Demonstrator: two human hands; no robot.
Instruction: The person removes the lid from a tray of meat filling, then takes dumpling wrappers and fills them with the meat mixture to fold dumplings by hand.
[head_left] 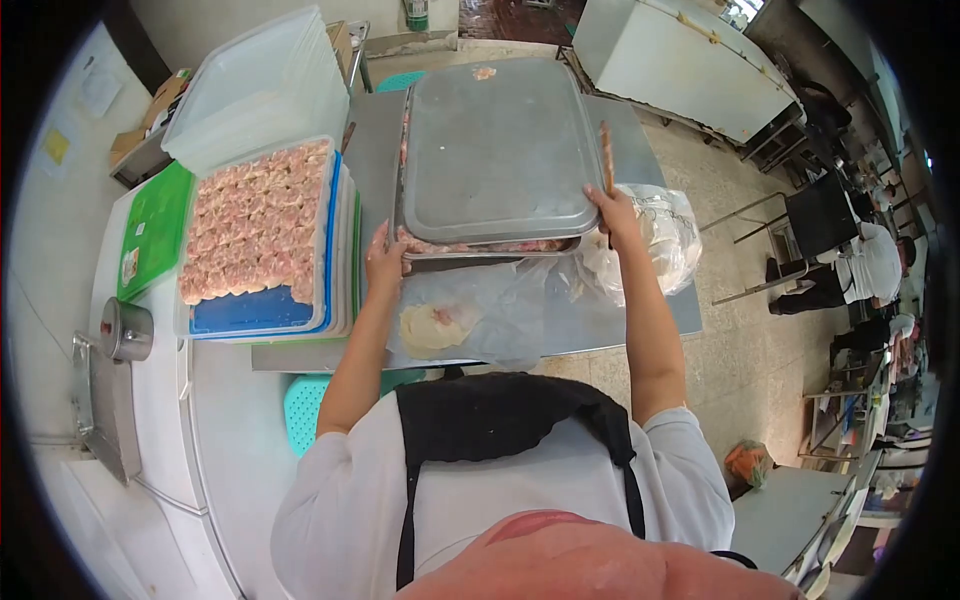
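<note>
Hands (386, 262) (615, 214) grasping lidded metal tray (500, 150) on grey table (632, 140); pale floor (735, 330) right, wall (60, 260) left

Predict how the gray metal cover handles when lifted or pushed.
The gray metal cover is probably stiff: its broad panel looks flat. It may tilt if lifted: it's wide, with left hand and right hand both toward its near side. It might slide if pushed: meat shows along its near edge, so it seems unsealed.
</note>
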